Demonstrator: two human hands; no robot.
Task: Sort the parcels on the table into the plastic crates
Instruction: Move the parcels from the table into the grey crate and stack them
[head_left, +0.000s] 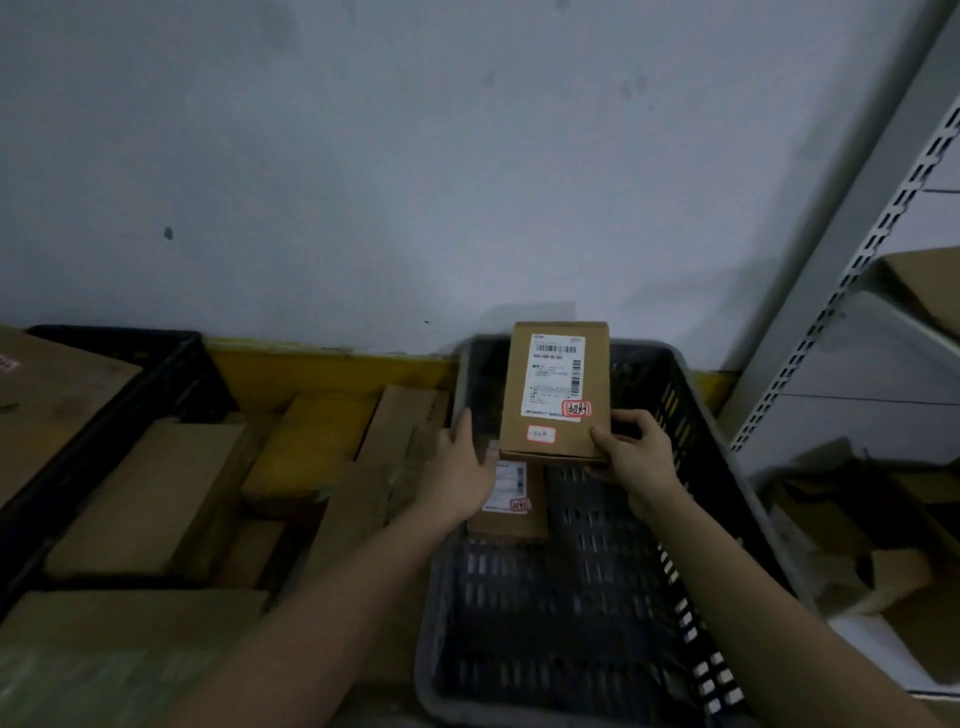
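Your right hand (631, 449) pinched the labelled parcel (555, 389) over the grey crate (691, 415), left hand (462, 467) spread flat; better to lower it level beside the small box (511, 499).

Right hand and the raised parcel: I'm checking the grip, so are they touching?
Touching. The head view shows the right hand with its thumb pressed on the raised parcel at its lower right corner, fingers behind its edge.
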